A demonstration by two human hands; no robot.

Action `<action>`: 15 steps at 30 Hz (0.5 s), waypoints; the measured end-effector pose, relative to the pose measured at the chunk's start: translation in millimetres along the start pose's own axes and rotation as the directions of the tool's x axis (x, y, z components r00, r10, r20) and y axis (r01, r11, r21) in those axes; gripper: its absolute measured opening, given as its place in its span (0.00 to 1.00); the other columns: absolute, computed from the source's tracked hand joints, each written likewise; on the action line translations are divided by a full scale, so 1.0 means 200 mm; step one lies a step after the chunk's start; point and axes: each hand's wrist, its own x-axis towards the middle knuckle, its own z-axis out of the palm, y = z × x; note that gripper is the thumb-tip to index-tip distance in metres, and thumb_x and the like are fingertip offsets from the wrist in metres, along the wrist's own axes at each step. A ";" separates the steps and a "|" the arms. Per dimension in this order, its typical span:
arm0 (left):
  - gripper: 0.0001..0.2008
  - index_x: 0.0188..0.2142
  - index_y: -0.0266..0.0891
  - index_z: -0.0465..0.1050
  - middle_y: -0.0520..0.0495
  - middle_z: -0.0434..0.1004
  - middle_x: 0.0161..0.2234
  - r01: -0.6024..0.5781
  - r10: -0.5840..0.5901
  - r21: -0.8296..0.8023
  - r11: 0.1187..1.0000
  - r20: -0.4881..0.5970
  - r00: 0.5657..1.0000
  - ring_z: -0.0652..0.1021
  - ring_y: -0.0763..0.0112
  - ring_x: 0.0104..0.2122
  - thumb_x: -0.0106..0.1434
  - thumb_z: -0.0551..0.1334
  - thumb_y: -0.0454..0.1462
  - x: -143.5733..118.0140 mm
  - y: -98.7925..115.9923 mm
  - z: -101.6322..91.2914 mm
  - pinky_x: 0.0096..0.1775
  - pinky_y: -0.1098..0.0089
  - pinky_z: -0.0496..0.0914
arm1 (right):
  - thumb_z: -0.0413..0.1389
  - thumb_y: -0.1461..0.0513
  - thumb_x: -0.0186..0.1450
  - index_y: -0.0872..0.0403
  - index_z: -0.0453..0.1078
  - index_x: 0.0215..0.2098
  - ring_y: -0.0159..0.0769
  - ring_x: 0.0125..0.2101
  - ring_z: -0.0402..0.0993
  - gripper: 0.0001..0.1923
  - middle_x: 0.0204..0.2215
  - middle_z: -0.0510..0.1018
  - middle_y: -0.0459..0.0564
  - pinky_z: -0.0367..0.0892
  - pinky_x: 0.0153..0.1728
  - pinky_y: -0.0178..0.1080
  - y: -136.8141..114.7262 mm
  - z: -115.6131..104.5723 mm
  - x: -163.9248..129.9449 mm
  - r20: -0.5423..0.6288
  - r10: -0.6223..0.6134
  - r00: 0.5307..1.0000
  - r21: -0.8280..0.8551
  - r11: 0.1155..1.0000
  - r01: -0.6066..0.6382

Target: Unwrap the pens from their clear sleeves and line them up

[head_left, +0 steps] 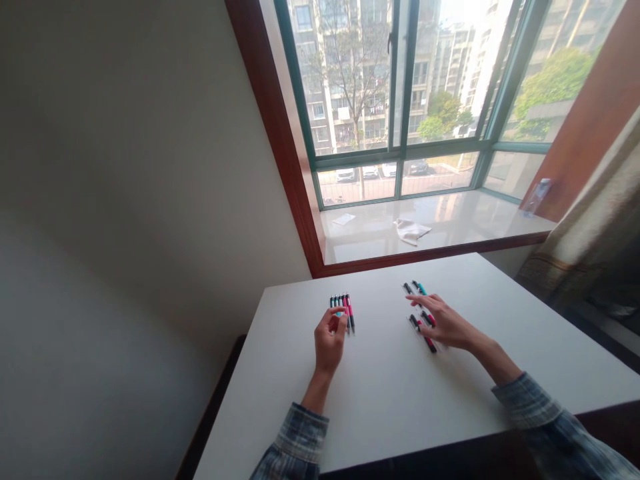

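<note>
Left hand curled over the near ends of a tidy row of pens, fingertips pinched on one of them, sleeve in blue-grey plaid. Pens in that row lying side by side, touching, parallel, pointing away toward the window; black, teal and pink barrels among them, exact count hard to tell. All of it on a white tabletop, left of the middle.

Further right, well apart from the first group, right hand spread flat, palm down, fingers loosely extended over a looser scatter of pens. Not gripping anything; resting on or just above several of them, contact hard to judge. A teal pen and a black one poking out beyond the fingertips on the far side; a black-and-pink pen showing on the near side beside the palm. Same plaid sleeve on that forearm, reaching in from the lower right.

Beyond the tabletop, a pale window sill framed in reddish-brown wood, with a crumpled white cloth lying near its middle and a small flat paper to the left of that. At the far right of the sill, a clear bottle leaning against the frame. Curtain hanging at the right edge
</note>
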 end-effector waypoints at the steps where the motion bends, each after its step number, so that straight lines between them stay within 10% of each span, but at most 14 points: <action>1: 0.14 0.41 0.39 0.78 0.55 0.67 0.22 0.001 -0.001 0.000 1.000 0.009 1.000 0.69 0.73 0.23 0.63 0.66 0.47 0.00 0.00 0.01 0.29 0.74 0.66 | 0.57 0.69 0.57 0.46 0.61 0.68 0.48 0.56 0.69 0.40 0.53 0.77 0.53 0.69 0.55 0.50 0.01 -0.02 -0.01 0.027 0.010 1.000 0.002 1.000 -0.010; 15: 0.14 0.41 0.39 0.79 0.55 0.66 0.21 -0.002 0.001 0.032 0.999 0.036 0.999 0.69 0.72 0.23 0.63 0.66 0.47 0.01 0.00 0.04 0.29 0.73 0.66 | 0.60 0.67 0.57 0.48 0.66 0.64 0.47 0.52 0.72 0.36 0.47 0.80 0.52 0.69 0.54 0.48 0.08 -0.02 0.01 0.117 -0.024 0.993 0.026 0.999 0.021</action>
